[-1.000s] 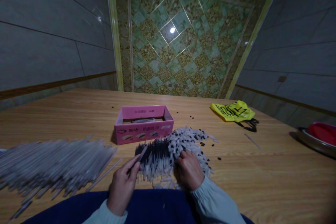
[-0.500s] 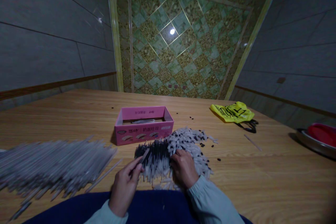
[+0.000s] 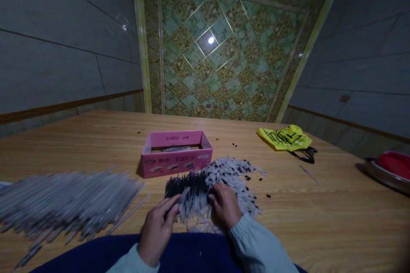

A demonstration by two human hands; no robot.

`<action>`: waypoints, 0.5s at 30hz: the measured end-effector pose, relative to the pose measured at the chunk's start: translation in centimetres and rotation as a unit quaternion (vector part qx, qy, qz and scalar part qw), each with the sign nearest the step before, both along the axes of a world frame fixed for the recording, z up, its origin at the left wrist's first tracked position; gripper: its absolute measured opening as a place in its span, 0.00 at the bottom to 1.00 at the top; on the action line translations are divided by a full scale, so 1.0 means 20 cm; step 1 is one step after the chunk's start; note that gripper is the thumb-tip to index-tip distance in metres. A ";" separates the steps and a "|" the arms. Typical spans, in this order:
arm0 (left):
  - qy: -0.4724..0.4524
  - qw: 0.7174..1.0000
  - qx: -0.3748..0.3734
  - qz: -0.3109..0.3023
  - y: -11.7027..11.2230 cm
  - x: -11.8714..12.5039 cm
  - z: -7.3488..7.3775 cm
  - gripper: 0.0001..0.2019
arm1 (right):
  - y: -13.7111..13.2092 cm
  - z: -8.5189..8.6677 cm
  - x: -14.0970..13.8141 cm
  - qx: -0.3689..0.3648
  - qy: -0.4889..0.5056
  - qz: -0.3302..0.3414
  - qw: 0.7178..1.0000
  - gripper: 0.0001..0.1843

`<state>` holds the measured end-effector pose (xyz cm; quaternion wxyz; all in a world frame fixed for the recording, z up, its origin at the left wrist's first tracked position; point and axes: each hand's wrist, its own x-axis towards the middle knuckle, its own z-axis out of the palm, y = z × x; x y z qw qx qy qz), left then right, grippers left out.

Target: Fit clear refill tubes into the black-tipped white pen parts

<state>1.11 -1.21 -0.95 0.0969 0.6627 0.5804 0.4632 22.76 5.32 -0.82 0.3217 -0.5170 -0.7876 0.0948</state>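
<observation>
My left hand pinches a thin grey pen barrel and holds its tip against a heap of pen refills with dark ends. Curled over the same heap is my right hand, its fingers closed among small white caps with black tips; what they grip is hidden. A big pile of grey pen barrels lies to the left on the wooden table. Behind the heap stands an open pink box.
A yellow plastic bag with a black strap lies at the back right. A metal dish with a red lid sits at the right edge. One loose stick and scattered black bits lie near the heap. Tiled walls enclose the table.
My left hand has moved right, bringing the barrel up to the refill heap. My right hand has shifted slightly left over the heap.
</observation>
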 end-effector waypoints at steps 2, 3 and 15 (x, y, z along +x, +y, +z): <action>0.032 0.999 0.006 -0.008 0.00 0.00 0.00 0.16 | -0.02 0.00 -0.02 -0.019 0.137 0.014 0.990 0.03; 0.050 0.999 0.007 -0.014 0.00 0.00 0.00 0.16 | -0.03 0.00 -0.03 -0.037 0.211 0.029 0.976 0.03; 0.183 0.982 0.001 -0.041 -0.03 0.04 0.01 0.14 | -0.11 0.02 -0.09 -0.141 0.384 0.125 0.904 0.07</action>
